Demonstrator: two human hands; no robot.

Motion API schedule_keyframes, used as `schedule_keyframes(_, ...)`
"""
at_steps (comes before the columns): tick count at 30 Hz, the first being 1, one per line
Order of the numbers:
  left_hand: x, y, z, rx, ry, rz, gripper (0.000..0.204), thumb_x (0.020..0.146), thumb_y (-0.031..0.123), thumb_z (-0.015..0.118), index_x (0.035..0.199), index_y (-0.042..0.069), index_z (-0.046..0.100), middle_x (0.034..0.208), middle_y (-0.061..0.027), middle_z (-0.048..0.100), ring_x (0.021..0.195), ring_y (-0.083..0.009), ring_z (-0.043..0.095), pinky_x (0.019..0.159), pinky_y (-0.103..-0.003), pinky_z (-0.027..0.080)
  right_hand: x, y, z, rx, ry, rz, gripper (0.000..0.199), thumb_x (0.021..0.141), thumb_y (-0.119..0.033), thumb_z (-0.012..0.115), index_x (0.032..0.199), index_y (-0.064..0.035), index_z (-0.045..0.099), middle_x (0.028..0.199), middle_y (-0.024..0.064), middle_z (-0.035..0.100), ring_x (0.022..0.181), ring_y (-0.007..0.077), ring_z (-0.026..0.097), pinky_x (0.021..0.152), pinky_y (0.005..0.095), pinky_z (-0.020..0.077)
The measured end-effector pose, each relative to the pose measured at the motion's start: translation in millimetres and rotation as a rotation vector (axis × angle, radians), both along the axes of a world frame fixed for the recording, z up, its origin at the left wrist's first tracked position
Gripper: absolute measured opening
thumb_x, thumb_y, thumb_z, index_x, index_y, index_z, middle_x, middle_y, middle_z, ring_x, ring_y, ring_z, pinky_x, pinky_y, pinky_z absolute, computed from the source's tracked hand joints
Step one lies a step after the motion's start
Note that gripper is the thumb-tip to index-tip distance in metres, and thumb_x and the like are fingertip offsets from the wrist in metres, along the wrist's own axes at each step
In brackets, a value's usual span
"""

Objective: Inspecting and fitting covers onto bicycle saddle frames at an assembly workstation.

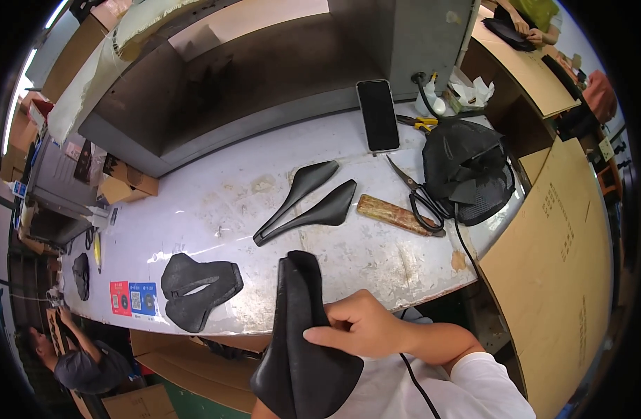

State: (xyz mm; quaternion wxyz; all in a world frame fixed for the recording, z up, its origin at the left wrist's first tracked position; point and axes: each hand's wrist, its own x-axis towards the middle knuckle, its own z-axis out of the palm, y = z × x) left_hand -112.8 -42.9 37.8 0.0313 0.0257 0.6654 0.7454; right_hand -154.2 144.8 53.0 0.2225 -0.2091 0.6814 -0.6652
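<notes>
Closest to the lens is a black saddle piece (306,349), nose pointing far, wide end near, held up at the near edge of the worktop (166,227). From way over on my end, I've got the right hand (366,322) grasping it from the right: thumb pressed on the front face, other fingers wrapped behind the edge. Left hand is hidden, tbh. Just a sliver of skin (262,412) pokes out under the left wing, so I can't tell what those fingers are up to.

My read on the step: handling and lining up the folded-looking ridge down the middle, since the two sides don't sit flat with each other. I'd say the next move calls for a firm thumb plus some support under the wide end, or it could twist.

Over on the worktop, a slotted black saddle shell (338,206) lies farther off, a dark slotted pad (194,314) sits to the left, and scissors (408,180) rest far right, one handle loop overlapping a worn brown strip (394,214).
</notes>
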Motion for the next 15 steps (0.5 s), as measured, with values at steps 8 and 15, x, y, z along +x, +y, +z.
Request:
schedule_keyframes(8, -1, -6, 8, -0.122, 0.124, 0.015, 0.055, 0.084, 0.043, 0.07, 0.118, 0.001, 0.057, 0.11, -0.0144, 0.06, 0.102, -0.0251, 0.059, 0.088, -0.037, 0.047, 9, -1, -14, -0.383, -0.377, 0.194, 0.033, 0.097, -0.028, 0.066, 0.077, -0.0022, 0.064, 0.063, -0.0072, 0.048, 0.059, 0.0021, 0.04, 0.051, 0.0223, 0.0328)
schedule_keyframes(15, -4, -7, 15, -0.224, 0.229, 0.013, 0.052, 0.087, 0.045, 0.066, 0.113, 0.001, 0.06, 0.105, -0.0142, 0.062, 0.097, -0.0251, 0.06, 0.085, -0.037, 0.048, 10, -5, -14, -0.484, -0.116, 0.298, 0.03, 0.102, -0.025, 0.057, 0.087, -0.0001, 0.066, 0.064, -0.0019, 0.058, 0.053, 0.0063, 0.055, 0.048, 0.0226, 0.0418)
